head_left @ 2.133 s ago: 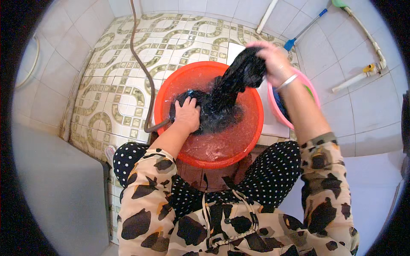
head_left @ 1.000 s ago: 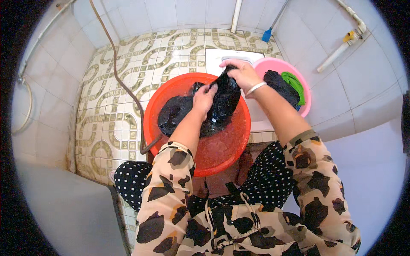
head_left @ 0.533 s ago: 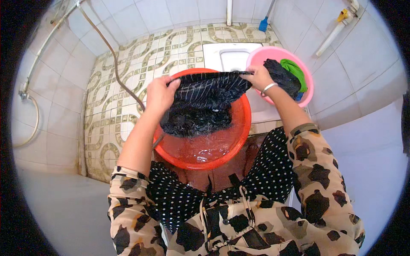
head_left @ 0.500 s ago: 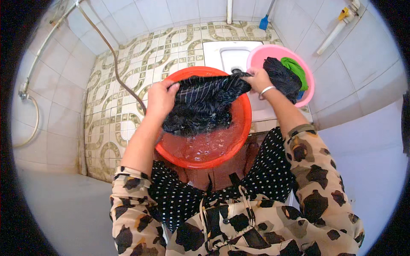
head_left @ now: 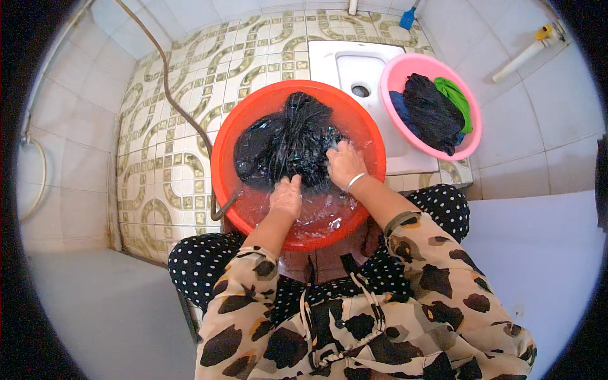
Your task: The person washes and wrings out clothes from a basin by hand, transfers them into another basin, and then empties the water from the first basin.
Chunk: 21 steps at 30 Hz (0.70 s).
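Note:
A wet black striped garment (head_left: 291, 142) lies bunched in water in the red plastic basin (head_left: 223, 126), part of it sunk and part above the surface. My left hand (head_left: 287, 195) rests at the garment's near edge, its fingers stretched forward and touching the cloth. At the garment's right edge is my right hand (head_left: 345, 166), with a pale bangle on the wrist. Its fingers are curled against the cloth, their tips partly hidden by water and splashes.
A pink basin (head_left: 476, 142) holding dark clothes (head_left: 434, 114) and a green cloth (head_left: 455, 101) stands right, over a white squat toilet (head_left: 323, 57). A brown hose (head_left: 183, 114) runs into the red basin's left side. Tiled walls flank both sides; a blue brush (head_left: 407, 19) stands far back.
Both hands have come down and closer together, lowering the garment from above the basin into the water. The left hand has let its stretched edge go. The view has shifted slightly.

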Each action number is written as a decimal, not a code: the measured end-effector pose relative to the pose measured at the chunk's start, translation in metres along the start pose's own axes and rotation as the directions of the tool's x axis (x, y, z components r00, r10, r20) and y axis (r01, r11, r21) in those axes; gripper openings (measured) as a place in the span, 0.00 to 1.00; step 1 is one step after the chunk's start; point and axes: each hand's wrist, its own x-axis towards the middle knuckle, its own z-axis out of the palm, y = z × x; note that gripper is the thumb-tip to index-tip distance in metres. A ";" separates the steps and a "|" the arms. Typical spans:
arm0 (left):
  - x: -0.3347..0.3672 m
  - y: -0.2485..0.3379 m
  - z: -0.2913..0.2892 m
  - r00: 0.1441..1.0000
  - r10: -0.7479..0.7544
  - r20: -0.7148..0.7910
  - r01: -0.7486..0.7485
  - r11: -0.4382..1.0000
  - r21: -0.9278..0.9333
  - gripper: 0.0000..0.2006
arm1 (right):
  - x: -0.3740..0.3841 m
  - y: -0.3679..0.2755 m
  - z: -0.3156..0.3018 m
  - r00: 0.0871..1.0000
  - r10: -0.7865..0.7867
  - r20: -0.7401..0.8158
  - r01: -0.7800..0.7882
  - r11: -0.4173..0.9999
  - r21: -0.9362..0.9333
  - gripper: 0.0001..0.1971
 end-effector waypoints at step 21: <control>-0.001 -0.024 -0.163 0.851 -0.359 -0.382 -0.039 0.682 -0.730 0.10 | 0.020 0.020 -0.115 0.992 0.106 -0.067 -0.081 0.951 0.300 0.18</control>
